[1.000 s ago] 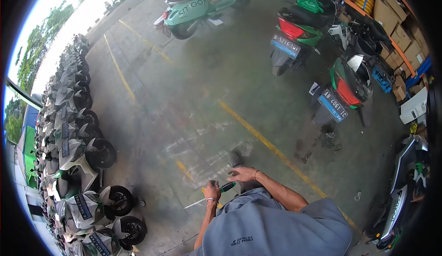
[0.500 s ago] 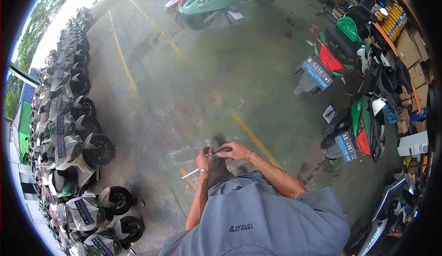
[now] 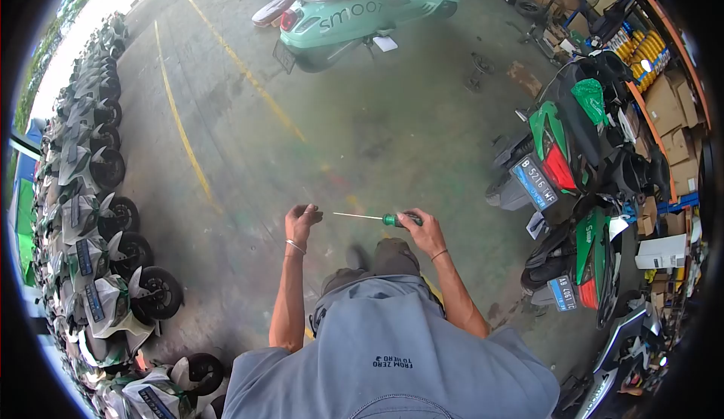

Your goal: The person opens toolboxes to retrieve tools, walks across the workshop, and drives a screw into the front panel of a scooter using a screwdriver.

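My right hand (image 3: 424, 232) is closed around the green-and-black handle of a screwdriver (image 3: 391, 220). Its thin metal shaft points left, level, towards my left hand (image 3: 302, 223). That hand is closed in a pinch, a short gap away from the screwdriver's tip. Something small and dark may be between its fingertips, but I cannot make it out. Both hands are held out in front of my body, above the concrete floor.
A mint-green scooter (image 3: 369, 15) stands ahead. Many parked motorbikes (image 3: 102, 283) line the left side. On the right are green-and-red scooters (image 3: 558, 166), shelving with cardboard boxes (image 3: 667, 110), and yellow coiled parts (image 3: 648, 53). Yellow lines (image 3: 185, 136) mark the floor.
My hands were close together near my body, the shaft sticking out past my left wrist. Now they are apart and further forward, with the screwdriver in full view in my right hand.
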`<state>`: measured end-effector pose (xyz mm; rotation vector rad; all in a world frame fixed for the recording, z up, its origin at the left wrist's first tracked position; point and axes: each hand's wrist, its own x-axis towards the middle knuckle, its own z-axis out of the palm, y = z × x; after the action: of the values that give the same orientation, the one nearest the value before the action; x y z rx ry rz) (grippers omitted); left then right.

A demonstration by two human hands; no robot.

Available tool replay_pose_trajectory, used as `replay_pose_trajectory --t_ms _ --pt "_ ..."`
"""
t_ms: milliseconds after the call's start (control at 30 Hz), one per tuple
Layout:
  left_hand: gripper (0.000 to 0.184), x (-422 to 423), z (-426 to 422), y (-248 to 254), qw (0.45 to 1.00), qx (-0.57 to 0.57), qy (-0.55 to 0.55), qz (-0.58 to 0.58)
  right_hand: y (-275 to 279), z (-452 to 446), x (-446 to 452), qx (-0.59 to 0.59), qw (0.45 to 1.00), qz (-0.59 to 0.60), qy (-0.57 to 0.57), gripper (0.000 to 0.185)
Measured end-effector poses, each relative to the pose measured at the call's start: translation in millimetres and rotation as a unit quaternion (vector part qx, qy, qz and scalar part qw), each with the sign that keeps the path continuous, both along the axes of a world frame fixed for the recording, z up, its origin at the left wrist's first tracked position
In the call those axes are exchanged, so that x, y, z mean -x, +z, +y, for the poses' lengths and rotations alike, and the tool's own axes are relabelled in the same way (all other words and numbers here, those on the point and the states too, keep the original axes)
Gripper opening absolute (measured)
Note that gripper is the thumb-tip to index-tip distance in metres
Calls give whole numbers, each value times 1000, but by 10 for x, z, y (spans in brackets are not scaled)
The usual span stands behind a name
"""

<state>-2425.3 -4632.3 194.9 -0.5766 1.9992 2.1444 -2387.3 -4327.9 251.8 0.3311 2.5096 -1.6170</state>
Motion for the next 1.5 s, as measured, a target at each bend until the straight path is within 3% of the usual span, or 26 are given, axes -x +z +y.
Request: replay_pose_trajectory --t_ms 67,233,367,433,467,500,533,567,600,733,800,967,1033,1167,1367,1500 --pt "25 569 23 168 992 -119 36 9 122 82 441 54 997 -10 -54 42" --pt "28 1880 238 33 984 -170 53 3 226 218 1559 220 961 -4 -165 31" --pt "26 2831 561 -146 971 -229 66 6 279 481 2544 248 956 42 -149 30" --pt "22 3432 735 -118 989 -125 -17 80 321 667 3067 259 956 45 -132 30" --pt "21 3693 816 -122 956 193 -125 183 407 750 3296 279 951 40 -128 31" --pt "21 3958 924 -143 955 197 -132 177 472 839 3506 298 946 32 -125 32" --pt "22 4239 1025 -212 982 -5 -90 164 500 940 3727 311 942 36 -117 33" --pt "23 4532 1179 -132 967 -207 -42 144 552 1042 3947 314 941 33 -123 33" --pt "22 4770 1291 -53 905 -414 -15 93 627 1142 4133 312 941 51 -117 33" --pt "23 5658 1971 279 936 -346 5 59 789 1560 4718 320 934 75 -139 31" --pt "23 6092 2277 310 903 -427 6 44 806 1778 4966 319 929 86 -164 31" --pt "22 7161 3141 199 898 -439 -4 -36 603 2363 5661 301 922 106 -220 31" --pt "18 7631 3469 108 863 -500 -30 -66 467 2637 6068 305 910 106 -260 33" --pt "14 8611 4104 10 865 -494 -47 -71 265 3199 6985 306 904 101 -282 30" --pt "18 9937 5193 102 898 -415 -70 -132 309 4128 8162 285 895 93 -330 31" --pt "28 10679 5903 271 917 -365 -116 -113 272 4776 8827 260 890 101 -362 33"
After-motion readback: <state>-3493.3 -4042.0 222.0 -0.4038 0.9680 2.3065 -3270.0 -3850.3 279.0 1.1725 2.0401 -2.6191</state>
